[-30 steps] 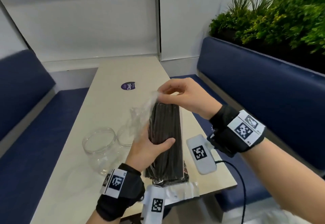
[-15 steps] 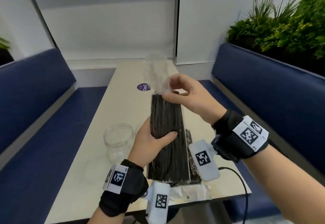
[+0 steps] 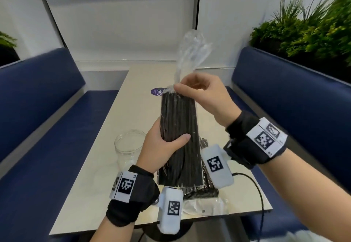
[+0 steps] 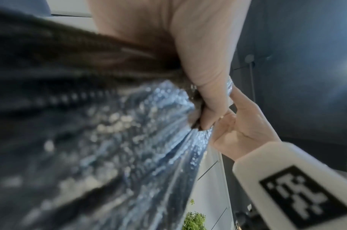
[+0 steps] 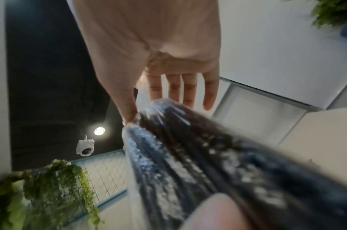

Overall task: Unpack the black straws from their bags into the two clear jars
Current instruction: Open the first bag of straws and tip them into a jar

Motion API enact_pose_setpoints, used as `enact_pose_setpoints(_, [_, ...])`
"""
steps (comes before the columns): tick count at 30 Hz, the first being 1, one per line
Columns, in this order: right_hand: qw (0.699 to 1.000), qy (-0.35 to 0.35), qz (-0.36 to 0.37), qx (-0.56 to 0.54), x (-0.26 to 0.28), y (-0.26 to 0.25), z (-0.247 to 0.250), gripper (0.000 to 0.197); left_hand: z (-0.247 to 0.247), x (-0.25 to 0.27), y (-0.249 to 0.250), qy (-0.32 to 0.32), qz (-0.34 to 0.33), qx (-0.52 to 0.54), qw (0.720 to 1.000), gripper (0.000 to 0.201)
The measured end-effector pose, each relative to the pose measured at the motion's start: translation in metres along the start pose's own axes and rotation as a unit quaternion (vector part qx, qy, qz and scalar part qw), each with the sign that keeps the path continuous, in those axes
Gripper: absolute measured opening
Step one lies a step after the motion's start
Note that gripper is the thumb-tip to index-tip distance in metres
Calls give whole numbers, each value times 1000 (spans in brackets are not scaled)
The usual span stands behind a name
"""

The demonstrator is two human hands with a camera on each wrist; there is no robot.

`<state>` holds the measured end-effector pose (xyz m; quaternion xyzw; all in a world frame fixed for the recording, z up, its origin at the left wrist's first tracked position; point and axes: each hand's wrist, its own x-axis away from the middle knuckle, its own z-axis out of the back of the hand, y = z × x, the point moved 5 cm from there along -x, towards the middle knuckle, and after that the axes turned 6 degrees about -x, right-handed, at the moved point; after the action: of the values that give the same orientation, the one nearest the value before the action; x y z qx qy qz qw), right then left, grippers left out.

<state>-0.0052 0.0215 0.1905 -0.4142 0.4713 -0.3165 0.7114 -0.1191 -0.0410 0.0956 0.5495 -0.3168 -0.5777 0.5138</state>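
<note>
Beyond the fingertips, a purple sticker [image 3: 157, 91] on the table [image 3: 114, 127] reads "ClayG". Left hand [image 3: 161, 146] wraps its fingers round a clear bag of black straws [image 3: 178, 137] — held upright above the table. Right hand [image 3: 203, 93] pinches the bag's loose plastic top [image 3: 191, 51] between thumb and forefinger. Just left of the left hand's fingers stands a clear jar [image 3: 129, 146], nothing visible inside.
</note>
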Motion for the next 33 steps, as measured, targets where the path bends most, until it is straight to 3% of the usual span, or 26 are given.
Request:
enact_pose_setpoints(2, [1000,17,13,-17,-4,-2,2,13,-3,0,-2,-5,2,-10,1000,37])
enact_pose_setpoints(6, [999,-36,-17,23,-13,-4,1,18,-5,1,-6,-12,6,-37,999,40])
enact_pose_setpoints(9, [999,-29,-9,30,-19,-6,5,24,-7,1,-7,-16,7,-52,998,40])
enact_pose_setpoints(12, [995,-37,-40,-82,-24,-4,4,23,-5,-1,-7,-18,10,-36,999,38])
enact_pose_setpoints(16, [944,-15,-103,-312,-27,3,5,23,-1,-2,-7,-18,7,-40,999,38])
enact_pose_setpoints(18, [968,-4,-111,-226,-24,11,6,27,2,-3,-7,-2,7,-30,1000,39])
enact_pose_setpoints(21, [998,-32,-34,-47,-14,17,-3,31,3,-3,-7,-2,5,-37,999,40])
enact_pose_setpoints(24, [995,-6,6,-99,-12,10,-5,29,4,-2,-10,-1,6,-35,999,43])
enact_pose_setpoints(28, [952,-32,-8,-304,-13,3,-9,30,12,1,-14,7,4,-35,999,48])
enact_pose_setpoints(31, [968,-47,-12,-247,-2,11,-20,19,21,9,-24,37,12,-28,999,48])
enact_pose_setpoints(33, [976,-97,-45,-189,12,28,-38,41,29,15,-34,59,21,-20,998,49])
